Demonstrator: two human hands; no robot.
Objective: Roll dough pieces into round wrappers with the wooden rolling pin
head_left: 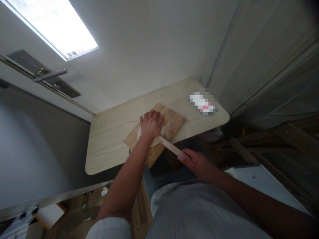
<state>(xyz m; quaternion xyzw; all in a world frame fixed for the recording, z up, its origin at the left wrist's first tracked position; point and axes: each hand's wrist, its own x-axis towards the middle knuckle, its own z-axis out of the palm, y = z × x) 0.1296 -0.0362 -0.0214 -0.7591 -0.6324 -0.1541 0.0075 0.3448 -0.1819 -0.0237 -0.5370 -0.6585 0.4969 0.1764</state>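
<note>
A round, pale, paddle-like piece with a flat wooden handle lies on a square wooden board. My left hand rests palm down on the round part, fingers somewhat apart, covering most of its middle. Whether anything thin lies beneath that palm is hidden. With thumb and fingers closed, my right hand holds the end of the handle, out past the board's near edge. The board sits at an angle on a light wood tabletop, one corner jutting over the front edge.
A blurred white and pink item lies on the tabletop at the right. Behind the table is a pale door with a metal handle and a bright window. A white panel-like object stands low on the right, near wooden slats.
</note>
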